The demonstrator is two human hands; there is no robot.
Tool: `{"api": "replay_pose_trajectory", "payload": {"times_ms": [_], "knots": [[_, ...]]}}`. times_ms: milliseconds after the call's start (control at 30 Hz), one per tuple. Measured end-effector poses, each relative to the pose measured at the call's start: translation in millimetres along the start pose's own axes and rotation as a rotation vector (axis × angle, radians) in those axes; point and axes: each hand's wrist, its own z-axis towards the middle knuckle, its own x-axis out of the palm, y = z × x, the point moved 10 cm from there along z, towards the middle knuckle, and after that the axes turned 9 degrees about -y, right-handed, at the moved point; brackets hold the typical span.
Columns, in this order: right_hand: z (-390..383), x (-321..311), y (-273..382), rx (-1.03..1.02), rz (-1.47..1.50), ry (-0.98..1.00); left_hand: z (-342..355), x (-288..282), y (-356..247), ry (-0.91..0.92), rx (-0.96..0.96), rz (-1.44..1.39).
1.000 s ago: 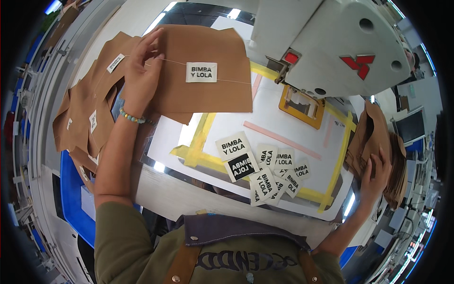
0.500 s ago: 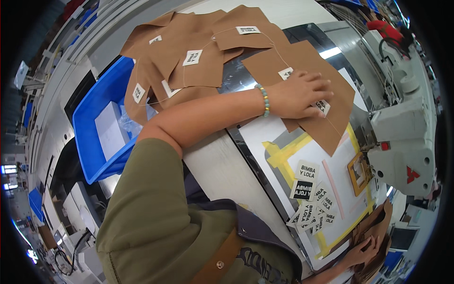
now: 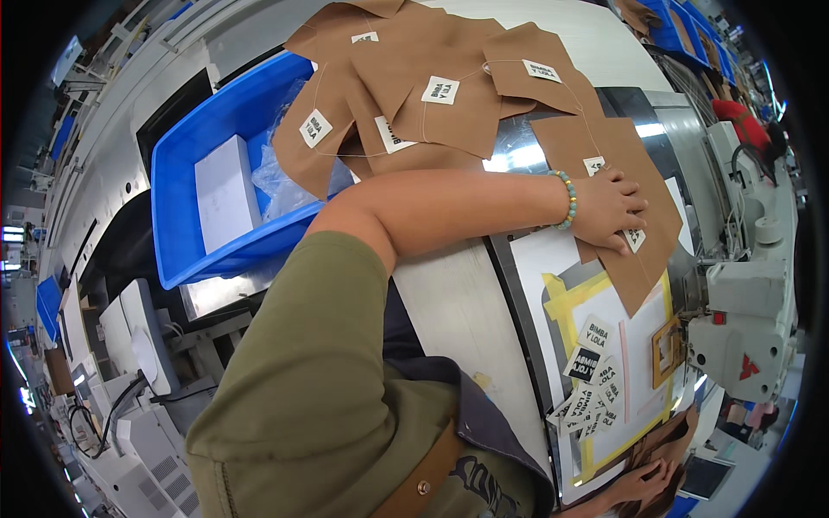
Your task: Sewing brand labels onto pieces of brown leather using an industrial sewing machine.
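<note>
The left hand [image 3: 609, 211] lies palm down on a flat brown panel [image 3: 661, 198], its grip loose with the fingers apart, and a beaded bracelet [image 3: 569, 200] circles the wrist. One white label [image 3: 593, 164] shows on the panel just beside the hand; another lies partly under the fingertips. The panel rests across the near end of the taped template [image 3: 643, 380], where loose labels [image 3: 596, 397] overlap in a cluster. At the lower right, the right hand [image 3: 643, 482] rests against a stack of brown pieces [image 3: 678, 440], fingers bent; whether its grip is clamped on one is unclear. More labelled brown panels [image 3: 458, 116], linked by thread, heap over the worktop [image 3: 453, 311] and the edge of a blue bin [image 3: 164, 216]. The sewing machine [image 3: 751, 302] stands beside an orange frame [image 3: 666, 352].
</note>
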Motion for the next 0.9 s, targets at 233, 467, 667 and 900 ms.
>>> {"api": "replay_pose_trajectory", "payload": {"times_ms": [233, 467, 667, 900], "knots": [[0.5, -1.9, 5.2, -0.005, 0.013, -0.023, 0.6, 2.9, 1.8, 0.017, -0.021, 0.027], [2.2, -4.6, 11.3, -0.004, 0.030, -0.010, 2.3, 1.6, 4.0, 0.001, -0.036, 0.001], [0.2, -0.6, 5.7, -0.006, -0.021, 0.007, 2.3, 3.3, 6.9, 0.013, -0.057, 0.004], [-2.4, -1.4, 3.0, -0.010, 0.003, -0.005, 4.2, 3.7, 6.1, 0.028, -0.054, 0.000]]}}
